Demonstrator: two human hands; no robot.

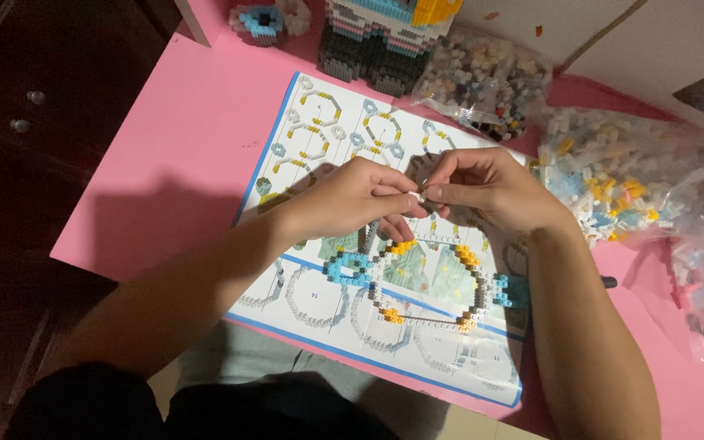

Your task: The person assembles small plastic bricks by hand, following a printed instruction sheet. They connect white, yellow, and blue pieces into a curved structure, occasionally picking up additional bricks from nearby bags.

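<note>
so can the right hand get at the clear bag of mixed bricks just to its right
Probably yes. The right hand is pinching a small piece with the left hand, but the bag lies open on the pink table beside it, with nothing between.

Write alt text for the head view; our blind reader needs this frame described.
Two hands, left hand and right hand, pinch a tiny brick together above an octagonal ring of small bricks lying on an instruction sheet. Bags of loose bricks sit to the right on the pink table.

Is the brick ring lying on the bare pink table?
No, the brick ring lies on the instruction sheet, below both hands.
</note>
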